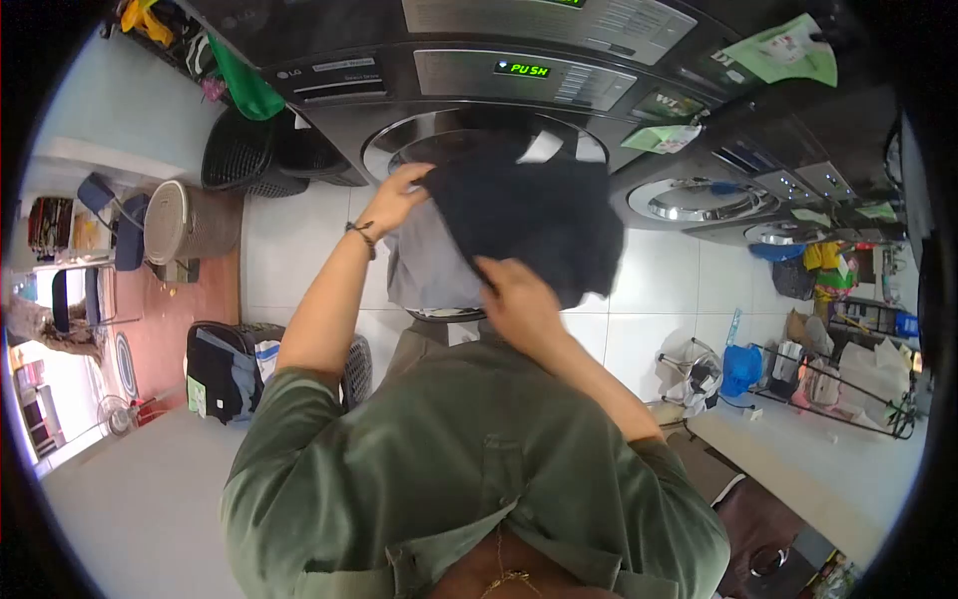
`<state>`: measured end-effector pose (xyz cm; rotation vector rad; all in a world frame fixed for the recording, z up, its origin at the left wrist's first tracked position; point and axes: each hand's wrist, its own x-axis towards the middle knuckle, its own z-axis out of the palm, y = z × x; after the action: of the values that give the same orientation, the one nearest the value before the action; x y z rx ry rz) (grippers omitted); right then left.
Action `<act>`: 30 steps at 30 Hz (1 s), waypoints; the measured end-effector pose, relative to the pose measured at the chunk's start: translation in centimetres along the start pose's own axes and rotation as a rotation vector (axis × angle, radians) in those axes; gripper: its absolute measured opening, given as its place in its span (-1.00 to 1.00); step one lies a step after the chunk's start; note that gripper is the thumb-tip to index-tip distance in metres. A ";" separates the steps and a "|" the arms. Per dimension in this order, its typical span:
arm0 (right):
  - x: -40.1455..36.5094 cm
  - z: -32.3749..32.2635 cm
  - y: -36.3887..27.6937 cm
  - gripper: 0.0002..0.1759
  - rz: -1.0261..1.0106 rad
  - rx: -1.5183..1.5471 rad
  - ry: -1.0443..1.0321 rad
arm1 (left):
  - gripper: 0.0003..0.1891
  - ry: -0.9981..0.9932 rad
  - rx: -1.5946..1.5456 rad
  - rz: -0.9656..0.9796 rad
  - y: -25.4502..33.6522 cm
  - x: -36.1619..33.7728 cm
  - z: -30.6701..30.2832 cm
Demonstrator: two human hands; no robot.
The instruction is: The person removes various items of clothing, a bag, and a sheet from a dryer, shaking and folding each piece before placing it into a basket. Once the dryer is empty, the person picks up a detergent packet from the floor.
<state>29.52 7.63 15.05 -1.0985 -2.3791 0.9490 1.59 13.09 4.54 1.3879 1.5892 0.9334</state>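
A black garment hangs spread out before me, its exact kind not clear. At its upper left corner my left hand is closed, pinching the cloth. Lower down, my right hand is closed on the garment's near edge and slightly blurred. Grey cloth shows beneath and left of the black one. Just behind, a front-loading laundry machine has a round chrome-rimmed opening, mostly covered by the garment. Its display reads PUSH.
More machines line the right, with green paper tags. Dark laundry baskets stand at left, near a beige lidded hamper. A filled black basket is near my left elbow. A wire rack with bags stands right.
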 end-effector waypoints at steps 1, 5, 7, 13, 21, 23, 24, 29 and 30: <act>0.4 2.4 1.0 -0.55 -0.029 0.104 -0.085 | -0.56 -0.006 0.064 -0.090 -3.2 -0.4 -0.7; 1.0 9.7 6.5 -0.30 -0.043 0.091 -0.447 | -0.22 0.293 0.544 -0.643 -12.4 -5.0 0.4; 1.2 11.5 9.4 -0.17 -0.011 -0.068 -0.543 | -0.10 0.204 0.615 -0.593 -14.4 -6.2 3.2; 10.5 14.7 16.6 0.30 -0.014 -0.392 -0.389 | 0.34 0.017 0.733 -0.486 -13.4 -2.2 7.8; 15.2 24.4 31.9 0.43 0.453 -0.322 -0.857 | 0.32 -0.212 0.598 -0.591 -23.6 2.5 15.5; 15.4 26.2 33.5 0.41 0.455 -0.303 -0.803 | 0.30 -0.193 0.592 -0.594 -26.2 3.5 16.2; 15.6 27.1 34.4 0.41 0.449 -0.274 -0.788 | 0.26 -0.303 0.618 -0.658 -26.0 4.6 15.6; 15.6 26.4 32.2 0.31 0.443 -0.373 -0.762 | 0.29 -0.090 0.645 -0.616 -26.0 3.3 16.7; 14.8 26.3 31.4 0.26 0.439 -0.461 -0.717 | 0.23 0.037 0.692 -0.548 -25.8 1.8 17.7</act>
<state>22.21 22.73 -25.15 -1.7357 -3.1138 1.1001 7.60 12.06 -26.19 1.2377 2.2819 0.0704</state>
